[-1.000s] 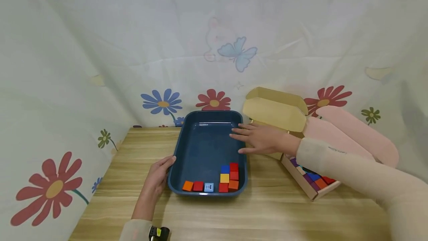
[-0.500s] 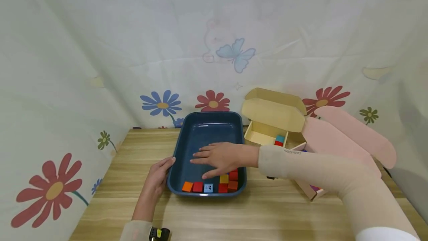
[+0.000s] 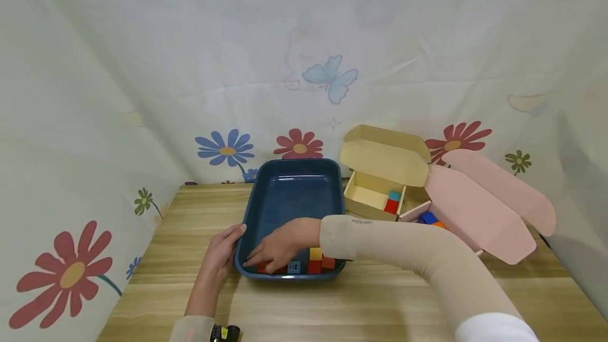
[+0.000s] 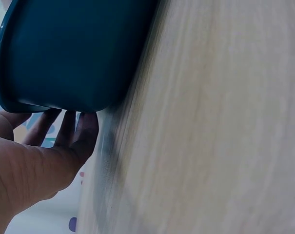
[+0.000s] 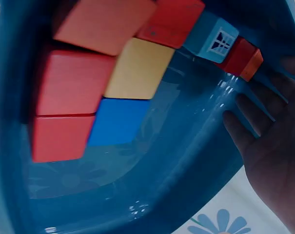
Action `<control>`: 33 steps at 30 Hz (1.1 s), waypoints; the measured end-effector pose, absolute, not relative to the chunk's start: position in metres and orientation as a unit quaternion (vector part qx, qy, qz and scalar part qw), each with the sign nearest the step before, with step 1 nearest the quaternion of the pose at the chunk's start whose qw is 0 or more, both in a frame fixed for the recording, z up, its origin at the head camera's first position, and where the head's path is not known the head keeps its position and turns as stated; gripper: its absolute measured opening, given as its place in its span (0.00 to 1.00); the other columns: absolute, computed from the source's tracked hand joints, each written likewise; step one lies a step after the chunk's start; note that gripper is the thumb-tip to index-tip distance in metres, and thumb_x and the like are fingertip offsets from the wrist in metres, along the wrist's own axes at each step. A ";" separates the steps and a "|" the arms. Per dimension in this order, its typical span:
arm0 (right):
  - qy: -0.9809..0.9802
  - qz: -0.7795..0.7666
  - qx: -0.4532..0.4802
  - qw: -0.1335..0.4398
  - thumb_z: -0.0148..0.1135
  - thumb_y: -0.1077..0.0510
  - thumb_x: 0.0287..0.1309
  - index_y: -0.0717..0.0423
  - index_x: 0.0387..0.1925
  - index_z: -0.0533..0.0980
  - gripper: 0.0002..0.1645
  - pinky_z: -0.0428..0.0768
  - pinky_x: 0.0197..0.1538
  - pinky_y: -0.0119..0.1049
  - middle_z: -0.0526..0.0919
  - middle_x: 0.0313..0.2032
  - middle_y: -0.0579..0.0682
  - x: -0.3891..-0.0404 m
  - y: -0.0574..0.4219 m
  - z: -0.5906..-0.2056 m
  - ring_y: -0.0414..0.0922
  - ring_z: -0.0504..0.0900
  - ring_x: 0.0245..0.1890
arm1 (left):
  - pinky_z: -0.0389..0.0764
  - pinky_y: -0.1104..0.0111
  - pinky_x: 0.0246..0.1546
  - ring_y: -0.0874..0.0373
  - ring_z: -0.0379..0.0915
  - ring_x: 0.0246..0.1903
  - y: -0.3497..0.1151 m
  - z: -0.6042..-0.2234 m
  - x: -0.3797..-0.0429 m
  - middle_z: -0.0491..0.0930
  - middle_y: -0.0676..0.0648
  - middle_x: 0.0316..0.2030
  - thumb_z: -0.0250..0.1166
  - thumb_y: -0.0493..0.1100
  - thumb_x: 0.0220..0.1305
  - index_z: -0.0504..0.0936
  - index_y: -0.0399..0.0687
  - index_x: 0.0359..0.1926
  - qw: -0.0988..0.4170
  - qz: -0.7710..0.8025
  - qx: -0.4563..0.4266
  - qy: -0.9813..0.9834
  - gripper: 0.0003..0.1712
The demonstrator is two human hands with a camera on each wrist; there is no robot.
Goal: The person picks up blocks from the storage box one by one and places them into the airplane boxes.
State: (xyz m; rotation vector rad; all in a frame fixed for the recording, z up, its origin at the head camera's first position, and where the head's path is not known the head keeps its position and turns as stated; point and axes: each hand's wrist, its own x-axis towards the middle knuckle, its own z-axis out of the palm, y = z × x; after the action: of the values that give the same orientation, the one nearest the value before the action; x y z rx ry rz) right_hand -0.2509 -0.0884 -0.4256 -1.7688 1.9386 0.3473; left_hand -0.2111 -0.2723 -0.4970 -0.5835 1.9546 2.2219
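A deep blue tray stands on the wooden table. My left hand holds its left side, thumb at the rim and fingertips against the outer wall. Inside the tray my right hand reaches over the near-left corner, fingers extended beside an orange block. In line with that lie a red block and a light blue block with a printed figure. Red blocks, a yellow block and a blue block sit grouped at the tray's near-right corner, partly covered by the right sleeve in the head view.
Right of the tray an open yellow cardboard box holds a teal block and a red block. Beside it, a pink-lidded box with more blocks is partly hidden by the right arm. A flowered curtain hangs behind the table.
My right hand has moved left and toward the near side, from the tray's right rim across to its near-left corner. The left hand keeps its hold on the tray.
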 end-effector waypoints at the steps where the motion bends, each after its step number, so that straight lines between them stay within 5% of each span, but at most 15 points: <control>1: 0.705 0.137 -0.653 0.242 0.47 0.44 0.69 0.34 0.72 0.50 0.34 0.54 0.68 0.27 0.54 0.70 0.34 -0.250 -0.091 -0.426 0.31 0.54 0.68 | 0.79 0.70 0.46 0.63 0.77 0.46 -0.272 -0.497 -0.211 0.76 0.42 0.55 0.64 0.48 0.62 0.72 0.36 0.61 0.063 0.736 -0.193 0.646 0.30; 8: 0.656 0.162 -0.702 0.225 0.57 0.53 0.64 0.47 0.68 0.61 0.33 0.65 0.60 0.22 0.68 0.61 0.40 -0.247 -0.097 -0.435 0.34 0.68 0.54 | 0.79 0.72 0.44 0.64 0.77 0.45 -0.272 -0.497 -0.213 0.77 0.44 0.53 0.66 0.48 0.61 0.72 0.36 0.61 0.058 0.732 -0.196 0.651 0.32; 17: 0.653 0.148 -0.722 0.172 0.61 0.60 0.61 0.48 0.54 0.73 0.19 0.75 0.46 0.25 0.76 0.45 0.41 -0.246 -0.094 -0.433 0.36 0.75 0.42 | 0.79 0.72 0.44 0.64 0.77 0.44 -0.272 -0.496 -0.211 0.78 0.44 0.52 0.66 0.48 0.61 0.72 0.36 0.61 0.053 0.731 -0.202 0.650 0.31; 33: 0.720 0.047 -0.663 0.197 0.65 0.53 0.58 0.42 0.56 0.75 0.23 0.77 0.50 0.26 0.79 0.50 0.39 -0.279 -0.047 -0.391 0.35 0.76 0.45 | 0.80 0.69 0.40 0.63 0.78 0.40 -0.269 -0.499 -0.211 0.81 0.50 0.42 0.66 0.48 0.60 0.71 0.35 0.61 0.051 0.739 -0.202 0.641 0.32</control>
State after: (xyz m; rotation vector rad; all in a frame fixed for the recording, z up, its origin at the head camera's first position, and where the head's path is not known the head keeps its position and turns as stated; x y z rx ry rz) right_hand -0.2786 -0.0473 -0.3907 -1.8570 2.0172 0.1305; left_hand -0.2114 -0.2692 -0.4991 -0.6132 1.9512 2.2472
